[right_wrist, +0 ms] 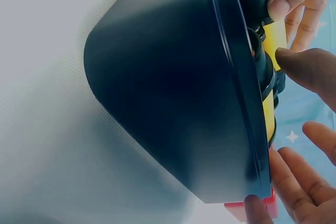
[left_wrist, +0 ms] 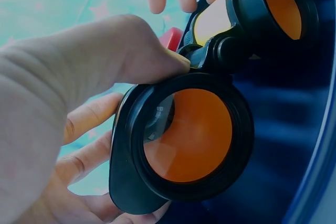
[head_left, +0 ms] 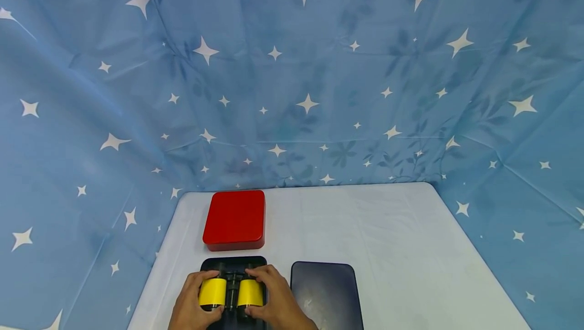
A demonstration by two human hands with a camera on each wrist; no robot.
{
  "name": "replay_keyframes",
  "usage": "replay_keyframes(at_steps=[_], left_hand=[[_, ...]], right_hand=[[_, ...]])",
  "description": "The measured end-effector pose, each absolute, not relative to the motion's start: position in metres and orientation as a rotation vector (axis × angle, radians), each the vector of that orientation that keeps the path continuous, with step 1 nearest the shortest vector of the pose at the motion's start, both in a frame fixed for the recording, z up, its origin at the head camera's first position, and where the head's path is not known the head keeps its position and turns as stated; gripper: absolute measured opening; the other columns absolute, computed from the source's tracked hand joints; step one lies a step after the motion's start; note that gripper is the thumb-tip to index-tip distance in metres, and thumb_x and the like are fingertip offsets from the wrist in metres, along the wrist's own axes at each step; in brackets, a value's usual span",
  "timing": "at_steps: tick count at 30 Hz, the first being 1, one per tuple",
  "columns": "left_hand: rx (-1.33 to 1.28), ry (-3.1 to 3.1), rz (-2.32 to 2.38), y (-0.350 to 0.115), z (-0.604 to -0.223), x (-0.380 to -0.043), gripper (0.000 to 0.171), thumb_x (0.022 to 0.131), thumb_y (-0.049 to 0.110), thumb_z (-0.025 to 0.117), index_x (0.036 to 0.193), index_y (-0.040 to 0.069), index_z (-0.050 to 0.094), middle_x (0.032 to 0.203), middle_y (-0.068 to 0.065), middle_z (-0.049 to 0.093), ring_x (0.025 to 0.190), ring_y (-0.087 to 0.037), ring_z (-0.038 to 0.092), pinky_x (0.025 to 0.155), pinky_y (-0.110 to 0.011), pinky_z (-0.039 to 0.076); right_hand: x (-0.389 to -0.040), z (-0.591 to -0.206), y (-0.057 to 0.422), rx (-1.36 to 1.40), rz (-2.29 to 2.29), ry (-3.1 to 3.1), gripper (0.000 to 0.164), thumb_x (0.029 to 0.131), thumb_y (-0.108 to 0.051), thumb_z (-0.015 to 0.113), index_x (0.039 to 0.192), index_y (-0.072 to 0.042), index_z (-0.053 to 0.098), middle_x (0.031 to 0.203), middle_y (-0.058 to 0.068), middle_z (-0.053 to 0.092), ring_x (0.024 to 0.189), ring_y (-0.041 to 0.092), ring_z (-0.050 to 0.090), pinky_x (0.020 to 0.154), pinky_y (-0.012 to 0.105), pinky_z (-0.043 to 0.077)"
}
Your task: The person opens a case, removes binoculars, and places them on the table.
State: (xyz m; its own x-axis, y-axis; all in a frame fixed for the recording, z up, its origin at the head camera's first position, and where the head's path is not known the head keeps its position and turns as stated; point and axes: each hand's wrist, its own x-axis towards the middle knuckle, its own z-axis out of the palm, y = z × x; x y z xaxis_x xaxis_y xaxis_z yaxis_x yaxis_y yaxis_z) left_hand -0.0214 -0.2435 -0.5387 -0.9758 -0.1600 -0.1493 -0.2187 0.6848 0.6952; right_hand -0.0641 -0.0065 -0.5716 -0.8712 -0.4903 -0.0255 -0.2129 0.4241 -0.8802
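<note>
A pair of binoculars [head_left: 250, 293] with black ends and yellow barrels lies in or just above a black tray-like case [head_left: 233, 259]. My left hand [head_left: 188, 303] grips the left barrel, thumb at the near end and fingers at the far end. On the other barrel, my right hand [head_left: 280, 298] holds in the same way. Orange lenses [left_wrist: 191, 135] face the camera in the left wrist view, the left thumb lying across the top of one barrel. In the right wrist view, a dark case wall [right_wrist: 163, 87] partly hides the binoculars.
Right of the case, a dark flat rectangular lid or tray [head_left: 325, 294] lies on the white table [head_left: 388, 249]. Behind the case sits a red box [head_left: 235, 218]. Blue star-patterned cloth [head_left: 292, 76] hangs at the back and both sides.
</note>
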Motion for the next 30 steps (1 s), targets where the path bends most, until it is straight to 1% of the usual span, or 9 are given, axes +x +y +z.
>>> replay_keyframes(at_steps=[2, 7, 15, 23, 30], left_hand=[[-0.309, 2.816, 1.194, -0.245, -0.537, -0.020, 0.082, 0.064, 0.012, 0.101, 0.137, 0.014, 0.064, 0.134, -0.017, 0.056, 0.102, -0.025, 0.060, 0.099, -0.057, 0.059], [-0.305, 2.820, 1.218, -0.249, -0.536, -0.018, 0.083, 0.064, 0.012, 0.101, 0.138, 0.014, 0.064, 0.134, -0.017, 0.056, 0.102, -0.025, 0.060, 0.098, -0.055, 0.060], [-0.364, 2.773, 1.250, -0.252, -0.535, -0.017, 0.083, 0.065, 0.011, 0.100, 0.140, 0.012, 0.062, 0.137, -0.020, 0.054, 0.098, -0.025, 0.063, 0.093, -0.052, 0.063], [-0.411, 2.773, 1.237, -0.254, -0.532, -0.016, 0.086, 0.065, 0.016, 0.101, 0.142, 0.015, 0.061, 0.141, -0.021, 0.052, 0.100, -0.029, 0.066, 0.095, -0.056, 0.062], [-0.433, 2.781, 1.267, -0.255, -0.528, -0.013, 0.086, 0.066, 0.016, 0.099, 0.143, 0.017, 0.060, 0.143, -0.018, 0.051, 0.102, -0.029, 0.066, 0.098, -0.054, 0.061]], right_hand=[[-0.064, -0.571, -0.007, -0.600, -1.420, 2.409, 0.077, 0.081, -0.032, 0.095, 0.147, -0.044, 0.058, 0.138, -0.012, 0.056, 0.119, 0.013, 0.059, 0.110, 0.052, 0.055], [-0.063, -0.572, -0.009, -0.588, -1.410, 2.426, 0.076, 0.081, -0.036, 0.094, 0.147, -0.044, 0.059, 0.140, -0.012, 0.055, 0.125, 0.018, 0.057, 0.112, 0.054, 0.053], [-0.059, -0.570, -0.010, -0.555, -1.396, 2.447, 0.075, 0.080, -0.042, 0.095, 0.145, -0.046, 0.060, 0.140, -0.010, 0.054, 0.125, 0.021, 0.056, 0.111, 0.059, 0.052], [-0.058, -0.566, -0.010, -0.511, -1.409, 2.439, 0.072, 0.079, -0.045, 0.094, 0.144, -0.043, 0.062, 0.139, -0.007, 0.054, 0.125, 0.023, 0.056, 0.111, 0.059, 0.052], [-0.057, -0.565, -0.012, -0.460, -1.434, 2.424, 0.070, 0.080, -0.048, 0.093, 0.143, -0.048, 0.060, 0.139, -0.010, 0.056, 0.123, 0.019, 0.057, 0.112, 0.056, 0.053]])
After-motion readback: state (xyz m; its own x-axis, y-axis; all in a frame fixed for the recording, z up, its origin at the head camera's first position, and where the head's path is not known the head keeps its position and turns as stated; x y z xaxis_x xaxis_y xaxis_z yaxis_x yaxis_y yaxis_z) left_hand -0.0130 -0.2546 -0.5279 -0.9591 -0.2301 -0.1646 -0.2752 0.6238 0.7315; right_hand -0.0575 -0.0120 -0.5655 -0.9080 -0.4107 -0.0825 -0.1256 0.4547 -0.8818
